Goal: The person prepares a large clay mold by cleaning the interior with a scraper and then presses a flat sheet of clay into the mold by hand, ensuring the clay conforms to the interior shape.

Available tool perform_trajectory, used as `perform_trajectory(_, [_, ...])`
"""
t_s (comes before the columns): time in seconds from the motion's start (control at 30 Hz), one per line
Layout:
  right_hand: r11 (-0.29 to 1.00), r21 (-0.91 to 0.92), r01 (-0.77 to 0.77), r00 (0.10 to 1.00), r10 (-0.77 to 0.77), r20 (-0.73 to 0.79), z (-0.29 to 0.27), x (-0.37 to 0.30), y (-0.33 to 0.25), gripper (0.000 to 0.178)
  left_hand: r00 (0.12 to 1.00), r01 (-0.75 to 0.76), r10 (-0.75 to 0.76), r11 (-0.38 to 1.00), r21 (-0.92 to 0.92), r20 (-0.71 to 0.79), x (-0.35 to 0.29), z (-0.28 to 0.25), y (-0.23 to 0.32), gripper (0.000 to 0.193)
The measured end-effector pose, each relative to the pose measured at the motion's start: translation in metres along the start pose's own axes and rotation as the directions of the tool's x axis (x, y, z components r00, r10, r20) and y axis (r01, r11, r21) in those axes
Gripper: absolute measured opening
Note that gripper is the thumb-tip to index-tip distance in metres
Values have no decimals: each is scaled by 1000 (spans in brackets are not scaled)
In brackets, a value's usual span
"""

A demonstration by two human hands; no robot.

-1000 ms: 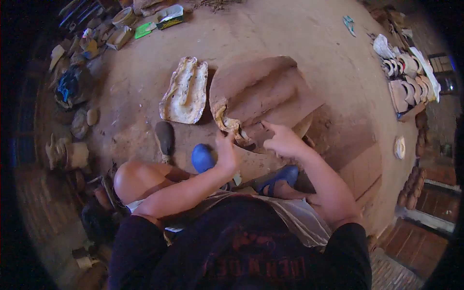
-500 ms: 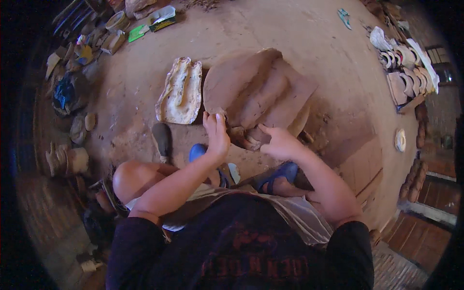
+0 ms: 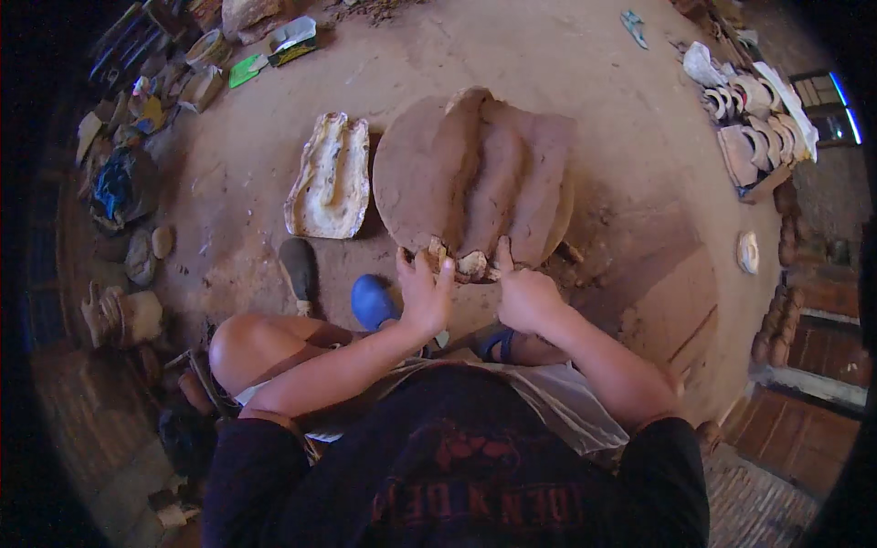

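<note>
A wide brown clay slab point(image 3: 425, 173) lies in front of me, with long raised ridges running away from me. Pale, rough end pieces point(image 3: 471, 265) of a form show at its near edge, under the clay. My left hand point(image 3: 426, 294) touches the left part of that edge, fingers stretched upward and apart. On the right, my right hand point(image 3: 528, 297) presses a straight index finger on the near end of a ridge, its other fingers curled. Neither hand visibly holds anything. What lies beneath the slab is mostly hidden.
Left of the slab rests a whitish hollow mould point(image 3: 329, 215). A dark paddle point(image 3: 299, 267) with a pale handle lies nearer my knee. Curved clay pieces point(image 3: 763, 146) are stacked at the far right. Assorted clutter, including a blue plastic bag point(image 3: 113, 183), lines the left side.
The clay slab has turned anticlockwise, so its ridges now point more directly away from me. The pale ends at its near edge show more. My left hand has moved slightly right and nearer me.
</note>
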State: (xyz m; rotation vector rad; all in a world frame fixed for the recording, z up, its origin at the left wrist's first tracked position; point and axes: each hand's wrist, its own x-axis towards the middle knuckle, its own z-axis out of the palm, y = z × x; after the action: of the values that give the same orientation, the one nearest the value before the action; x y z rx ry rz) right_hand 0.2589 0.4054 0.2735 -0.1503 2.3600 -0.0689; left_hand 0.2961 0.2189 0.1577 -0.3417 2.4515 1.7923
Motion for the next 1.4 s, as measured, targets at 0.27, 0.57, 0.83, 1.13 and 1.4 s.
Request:
perform_trajectory(0.27, [881, 472, -31, 997, -7, 77, -62, 50, 29, 101, 959, 5, -37, 993, 116, 280, 11, -28, 22, 52])
perform_trajectory(0.57, [999, 33, -10, 1000, 11, -2, -8, 7, 25, 111, 960, -20, -6, 996, 90, 281, 21, -4, -6, 45])
perform_trajectory(0.83, [940, 341, 1, 977, 72, -199, -1, 4, 40, 116, 953, -9, -19, 996, 92, 301, 24, -5, 9, 41])
perform_trajectory(1.13, [858, 379, 346, 841, -105, -531, 24, 8, 77, 80, 978, -77, 52, 990, 115, 203, 19, 13, 2, 37])
perform_trajectory(1.4, [776, 625, 90, 710, 390, -587, 12, -9, 152, 35, 964, 151, -131, 986, -72, 232, 15, 19, 30, 26])
